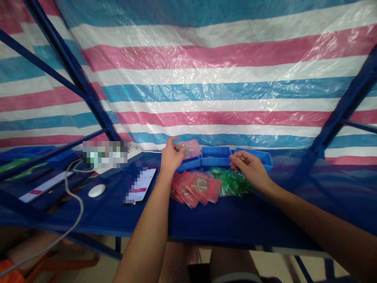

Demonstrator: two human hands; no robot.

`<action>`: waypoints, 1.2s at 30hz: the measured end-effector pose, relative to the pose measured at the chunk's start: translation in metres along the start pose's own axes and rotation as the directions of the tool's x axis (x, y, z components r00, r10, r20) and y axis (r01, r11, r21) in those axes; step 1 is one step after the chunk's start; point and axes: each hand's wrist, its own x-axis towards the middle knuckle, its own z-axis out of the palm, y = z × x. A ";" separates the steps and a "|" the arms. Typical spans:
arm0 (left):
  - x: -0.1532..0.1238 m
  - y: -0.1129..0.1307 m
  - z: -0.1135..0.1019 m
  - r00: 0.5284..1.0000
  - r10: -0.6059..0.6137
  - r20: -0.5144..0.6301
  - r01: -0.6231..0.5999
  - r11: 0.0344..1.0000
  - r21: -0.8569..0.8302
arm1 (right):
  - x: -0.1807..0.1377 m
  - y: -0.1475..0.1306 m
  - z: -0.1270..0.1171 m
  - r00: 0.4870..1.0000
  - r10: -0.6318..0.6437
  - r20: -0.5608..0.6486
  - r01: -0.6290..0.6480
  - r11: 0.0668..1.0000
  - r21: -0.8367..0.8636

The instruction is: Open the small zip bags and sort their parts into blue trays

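Note:
My left hand (173, 154) is closed on a clear pink plastic bag (191, 148) with small contents that I cannot make out. It holds the bag above the left blue bin (190, 163). My right hand (246, 163) is in front of the right blue bin (266, 160), fingers curled and tips pressed together; whatever they hold, if anything, is hidden. Between the hands stands the middle blue bin (216, 161). Below them lies a fanned pile of red plastic bags (196, 188) with small parts inside, and beside it a heap of green plastic bags (234, 182), partly behind my right hand.
To the left lie a phone (144, 184), a white oval object (96, 191) and a white cable (77, 214). Another phone (44, 188) is farther left. Blue metal posts (85, 90) and a striped plastic sheet (212, 90) enclose the blue table (206, 224).

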 end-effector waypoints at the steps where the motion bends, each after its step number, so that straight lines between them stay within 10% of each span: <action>1: 0.002 -0.006 -0.002 1.000 -0.020 0.022 0.019 0.999 0.037 | 0.000 0.001 0.000 1.000 0.004 0.008 -0.004 1.000 -0.002; 9: 0.003 -0.024 -0.007 0.972 -0.061 0.227 0.018 0.983 0.184 | -0.003 0.010 0.000 0.993 -0.021 0.120 0.033 0.995 -0.099; 24: 0.001 -0.027 0.014 0.972 0.090 0.215 -0.156 0.937 0.312 | -0.013 -0.001 0.004 0.967 -0.153 0.203 0.215 0.919 -0.329; 33: -0.003 -0.015 0.013 0.967 0.228 0.111 -0.252 0.906 0.340 | -0.017 -0.015 0.005 0.668 -0.353 0.655 0.698 0.602 -0.388; 36: -0.007 -0.005 0.014 0.947 0.311 0.085 -0.322 0.917 0.233 | -0.015 -0.016 0.004 0.656 -0.329 0.679 0.720 0.543 -0.432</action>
